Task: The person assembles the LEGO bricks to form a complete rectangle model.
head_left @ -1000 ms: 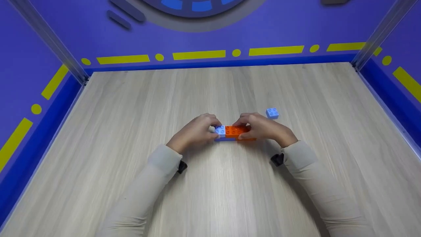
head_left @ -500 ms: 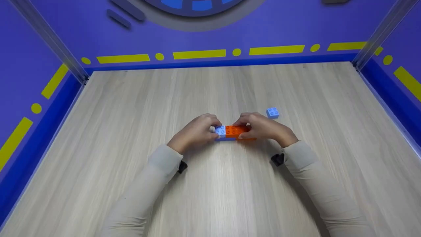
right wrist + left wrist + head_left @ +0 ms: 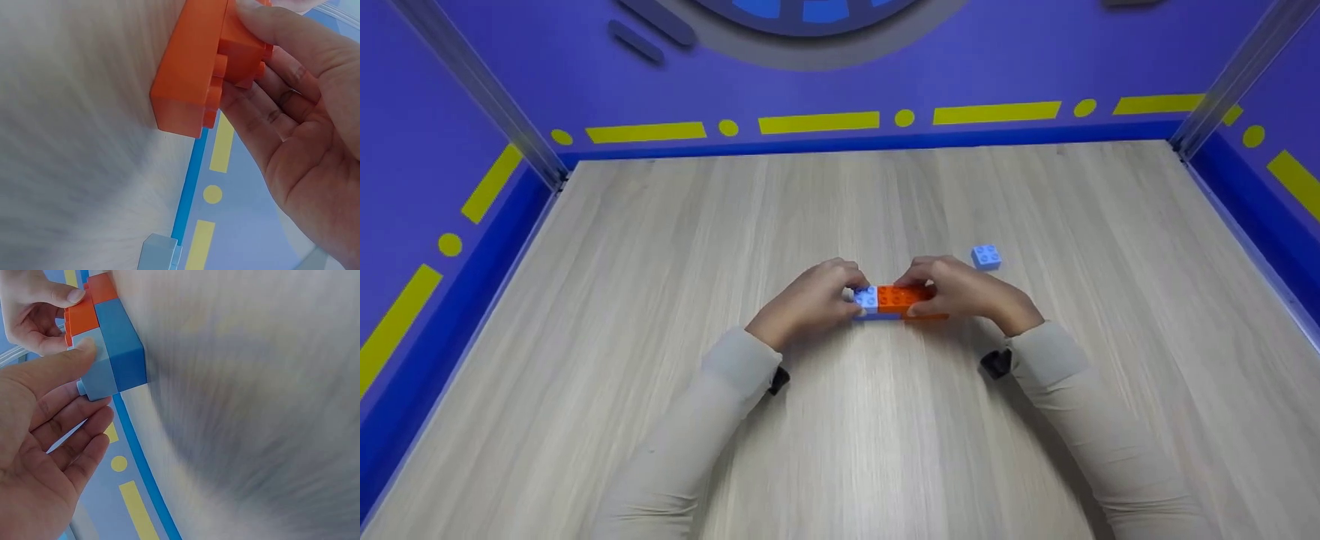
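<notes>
At left, a beige fabric sleeve [image 3: 675, 442] leads to the person's left hand [image 3: 810, 298], whose thumb and fingers pinch a light-blue square plastic brick [image 3: 868, 298] across its near and far sides. This brick sits on a longer blue plastic brick [image 3: 125, 349] that lies on the pale wood-grain table [image 3: 840, 435]. Touching the light-blue brick on its right, in the upper layer, is an orange studded plastic brick [image 3: 892, 300]; beneath its right part, a second orange plastic brick [image 3: 185, 67] extends farther right, its end studs bare. The right hand [image 3: 967, 292] grips the upper orange brick between thumb and fingers. Beyond that hand, slightly right, a loose blue four-stud plastic brick [image 3: 986, 257] rests studs up, well apart from the joined bricks.
</notes>
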Available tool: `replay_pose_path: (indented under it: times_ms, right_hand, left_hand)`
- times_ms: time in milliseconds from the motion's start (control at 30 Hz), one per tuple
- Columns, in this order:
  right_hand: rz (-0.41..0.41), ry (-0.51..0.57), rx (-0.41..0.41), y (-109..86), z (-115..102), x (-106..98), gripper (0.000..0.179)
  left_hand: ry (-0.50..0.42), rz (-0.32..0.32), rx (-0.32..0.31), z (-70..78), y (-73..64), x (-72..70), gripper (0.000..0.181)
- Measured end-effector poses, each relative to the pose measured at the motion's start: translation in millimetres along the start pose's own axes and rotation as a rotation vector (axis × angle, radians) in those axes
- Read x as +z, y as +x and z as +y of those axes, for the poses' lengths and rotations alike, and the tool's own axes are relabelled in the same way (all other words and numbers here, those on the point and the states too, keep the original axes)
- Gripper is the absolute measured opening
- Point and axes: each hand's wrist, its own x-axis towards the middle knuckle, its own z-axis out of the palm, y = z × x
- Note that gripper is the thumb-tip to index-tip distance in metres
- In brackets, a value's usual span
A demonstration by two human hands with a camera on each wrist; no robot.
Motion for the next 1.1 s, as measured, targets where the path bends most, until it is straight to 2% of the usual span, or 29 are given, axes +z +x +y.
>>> replay_pose_path:
  times_ms: [600, 1100]
  right_hand:
    - [-0.008, 0.011, 0.010, -0.7, 1.8, -0.8, 0.036]
    - [-0.032, -0.015, -0.039, -3.4, 1.7, -4.9, 0.041]
  left_hand:
    - [-0.102, 0.029, -0.030, -2.0, 1.8, 3.1, 0.026]
    - [-0.128, 0.006, -0.086, -1.9, 1.4, 3.4, 0.027]
